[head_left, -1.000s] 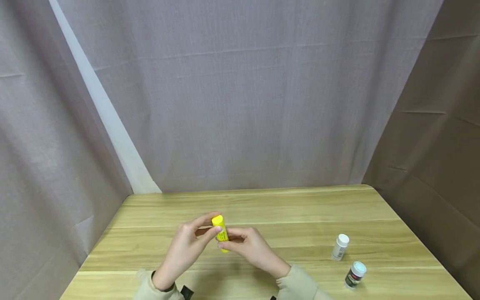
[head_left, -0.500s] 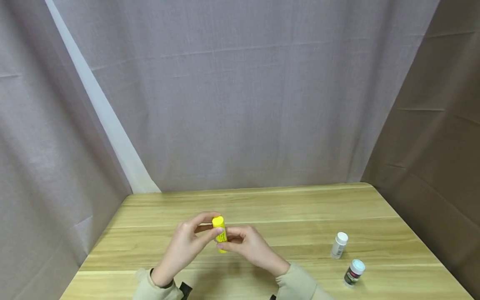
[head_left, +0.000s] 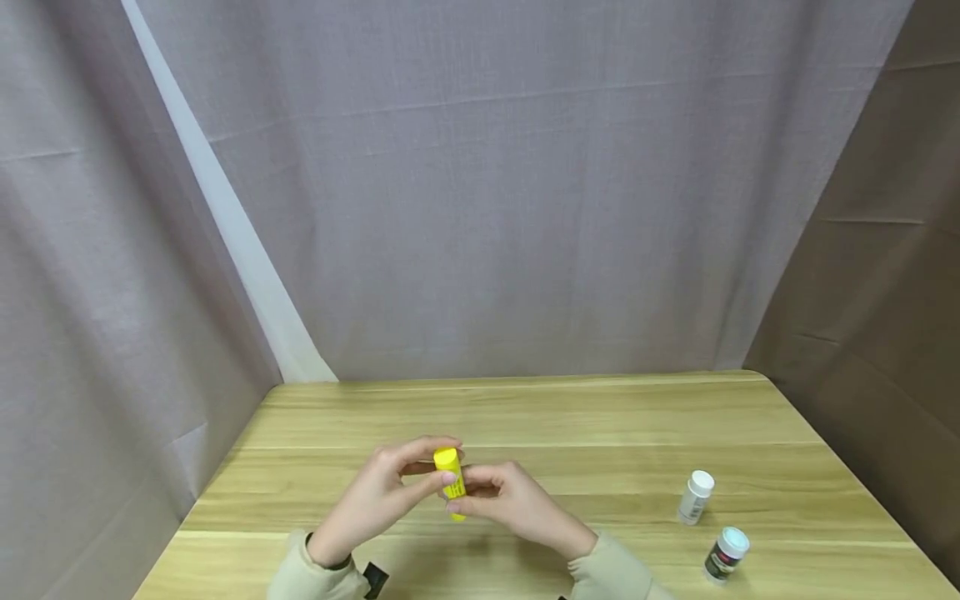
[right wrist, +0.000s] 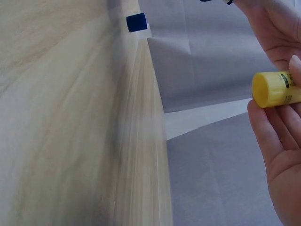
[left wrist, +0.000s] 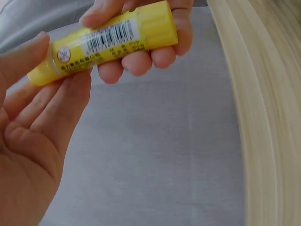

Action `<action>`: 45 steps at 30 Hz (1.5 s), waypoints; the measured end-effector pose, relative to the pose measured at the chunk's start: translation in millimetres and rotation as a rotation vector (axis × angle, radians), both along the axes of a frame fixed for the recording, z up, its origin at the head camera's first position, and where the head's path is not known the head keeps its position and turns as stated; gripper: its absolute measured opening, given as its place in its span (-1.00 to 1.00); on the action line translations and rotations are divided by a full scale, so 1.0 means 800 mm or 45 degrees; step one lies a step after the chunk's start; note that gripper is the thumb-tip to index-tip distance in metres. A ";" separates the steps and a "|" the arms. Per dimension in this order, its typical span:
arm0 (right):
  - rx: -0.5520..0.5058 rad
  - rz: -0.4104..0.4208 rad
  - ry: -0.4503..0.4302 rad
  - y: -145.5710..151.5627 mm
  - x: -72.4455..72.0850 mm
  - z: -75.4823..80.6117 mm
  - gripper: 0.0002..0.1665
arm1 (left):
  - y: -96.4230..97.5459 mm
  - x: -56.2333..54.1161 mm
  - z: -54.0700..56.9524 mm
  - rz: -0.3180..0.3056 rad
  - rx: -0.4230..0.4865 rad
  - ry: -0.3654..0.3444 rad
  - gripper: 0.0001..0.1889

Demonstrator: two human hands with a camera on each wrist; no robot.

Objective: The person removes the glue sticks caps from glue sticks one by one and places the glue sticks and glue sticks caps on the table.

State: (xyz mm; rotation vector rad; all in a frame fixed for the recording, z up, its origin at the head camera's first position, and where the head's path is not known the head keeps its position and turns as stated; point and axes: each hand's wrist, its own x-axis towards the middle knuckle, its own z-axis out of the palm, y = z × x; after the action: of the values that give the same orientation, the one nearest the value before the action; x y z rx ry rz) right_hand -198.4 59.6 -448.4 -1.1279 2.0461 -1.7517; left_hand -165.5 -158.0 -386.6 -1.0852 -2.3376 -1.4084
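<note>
A yellow glue stick (head_left: 454, 485) with dark printing is held slanted above the table, both hands on it. My left hand (head_left: 383, 492) pinches its upper end between thumb and fingers. Around the lower part, the thumb and curled fingers of my right hand (head_left: 517, 504) grip the barrel. The left wrist view shows the glue stick (left wrist: 110, 42) lengthwise, with a barcode label and a small round mark facing the camera. Only one round end of the glue stick (right wrist: 270, 89) and part of its barrel show in the right wrist view.
On the right of the wooden table (head_left: 570, 417) stand a white-capped small bottle (head_left: 696, 497) and, nearer the front, a dark-labelled jar with a pale lid (head_left: 727, 555). Grey curtains (head_left: 510, 208) enclose the back and sides. A small dark blue thing (right wrist: 136, 22) shows in the right wrist view.
The head view has shifted, so the table and bottles sit slightly farther right. Both hands keep their hold on the glue stick, which appears slightly lower in the picture.
</note>
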 end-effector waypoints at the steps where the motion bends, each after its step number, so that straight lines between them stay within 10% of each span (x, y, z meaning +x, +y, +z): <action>1: -0.003 -0.009 -0.001 0.000 0.000 0.000 -0.74 | 0.001 0.000 0.000 0.017 0.005 0.002 -0.65; 33: -0.033 -0.273 0.049 -0.008 0.003 0.001 -0.56 | 0.031 0.002 -0.007 0.461 0.107 0.147 -0.66; 45: -0.036 -0.223 0.100 -0.001 -0.001 0.003 -0.61 | 0.022 -0.006 -0.009 0.238 0.117 0.195 -0.65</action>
State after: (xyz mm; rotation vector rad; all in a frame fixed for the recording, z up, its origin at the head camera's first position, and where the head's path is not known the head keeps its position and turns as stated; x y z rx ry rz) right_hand -199.2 58.4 -446.4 -1.0702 2.2346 -1.8485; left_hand -170.0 -140.8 -393.8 -0.8907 -2.1808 -1.3026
